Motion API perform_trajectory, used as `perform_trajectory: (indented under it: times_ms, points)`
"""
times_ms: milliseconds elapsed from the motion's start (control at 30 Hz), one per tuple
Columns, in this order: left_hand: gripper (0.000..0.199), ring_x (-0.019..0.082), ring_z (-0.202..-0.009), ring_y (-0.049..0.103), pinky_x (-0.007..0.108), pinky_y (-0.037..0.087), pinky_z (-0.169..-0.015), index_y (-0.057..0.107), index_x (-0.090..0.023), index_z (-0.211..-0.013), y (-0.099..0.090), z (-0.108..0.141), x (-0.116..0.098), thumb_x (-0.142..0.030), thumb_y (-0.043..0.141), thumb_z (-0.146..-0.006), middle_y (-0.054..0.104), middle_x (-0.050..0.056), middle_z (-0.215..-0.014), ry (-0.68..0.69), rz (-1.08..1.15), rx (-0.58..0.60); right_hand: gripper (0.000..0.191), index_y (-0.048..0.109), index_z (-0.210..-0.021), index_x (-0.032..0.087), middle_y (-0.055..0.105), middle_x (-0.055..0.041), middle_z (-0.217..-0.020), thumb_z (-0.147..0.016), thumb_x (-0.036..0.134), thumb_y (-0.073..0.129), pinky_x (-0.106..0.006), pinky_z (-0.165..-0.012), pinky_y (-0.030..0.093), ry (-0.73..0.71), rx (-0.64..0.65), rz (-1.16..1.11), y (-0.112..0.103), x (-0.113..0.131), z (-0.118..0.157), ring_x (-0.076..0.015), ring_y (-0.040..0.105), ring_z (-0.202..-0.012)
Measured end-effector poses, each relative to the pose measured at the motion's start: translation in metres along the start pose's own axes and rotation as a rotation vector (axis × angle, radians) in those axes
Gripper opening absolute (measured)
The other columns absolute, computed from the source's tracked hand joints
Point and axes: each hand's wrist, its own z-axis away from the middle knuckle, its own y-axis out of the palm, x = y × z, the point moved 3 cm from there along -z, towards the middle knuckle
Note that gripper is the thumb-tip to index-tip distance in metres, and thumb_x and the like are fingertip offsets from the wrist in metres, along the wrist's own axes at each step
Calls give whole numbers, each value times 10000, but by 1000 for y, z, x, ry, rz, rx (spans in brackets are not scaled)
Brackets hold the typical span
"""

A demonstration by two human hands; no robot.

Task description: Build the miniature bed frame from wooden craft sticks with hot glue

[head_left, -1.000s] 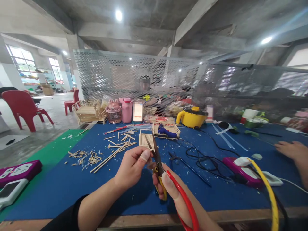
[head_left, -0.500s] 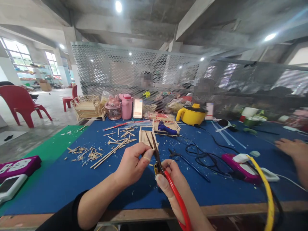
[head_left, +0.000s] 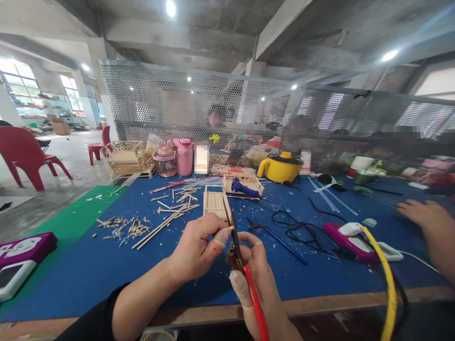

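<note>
My right hand [head_left: 261, 272] is closed round a pair of red-handled scissors [head_left: 256, 303], whose dark blades point away from me. Pinched between thumb and forefinger of my left hand [head_left: 199, 248] is a small pale wooden stick [head_left: 231, 228], mostly hidden by the fingers. Its tip reaches the scissor blades. Just beyond both hands lies a small slatted wooden frame [head_left: 215, 201]. Behind that, a blue glue gun [head_left: 245, 188] rests on another small wooden frame [head_left: 229, 193].
Loose sticks [head_left: 167, 222] and cut bits [head_left: 137, 227] lie left on the blue mat. Pliers [head_left: 277, 241], a tangled black cable [head_left: 295, 227] and a purple power strip [head_left: 350, 244] are right. A yellow pot [head_left: 282, 169] stands behind. Another person's hand [head_left: 414, 213] rests at far right.
The scissor blades have drawn closer together near the stick tip. My left hand keeps its pinch. The whole view has shifted slightly.
</note>
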Motion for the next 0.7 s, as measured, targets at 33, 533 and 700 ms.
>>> perform_trajectory:
  times_ms: [33, 533, 700]
  points:
    - [223, 89, -621, 492, 183, 385, -602, 577, -160, -722, 0, 0, -1, -211, 459, -905, 563, -5, -653, 21, 2, 3, 605, 314, -1214, 235, 570, 13, -743, -824, 683, 429, -247, -497, 377, -34, 30, 39, -1, 1, -1, -129, 487, -551]
    - [259, 107, -639, 489, 212, 388, -618, 593, -142, -739, 4, 4, 5, -225, 420, -913, 568, 17, -677, -42, -11, 72, 340, 341, -1142, 239, 546, 48, -730, -866, 352, 506, -225, -539, 440, -39, 108, 219, -13, -2, -2, -115, 504, -572]
    - [271, 117, -654, 509, 221, 404, -632, 611, -134, -756, 7, 4, 3, -232, 418, -919, 587, 32, -689, -25, -13, 64, 317, 443, -913, 228, 623, 7, -730, -715, 357, 655, -267, -598, 496, 99, -141, 386, -20, -10, -1, -154, 601, -623]
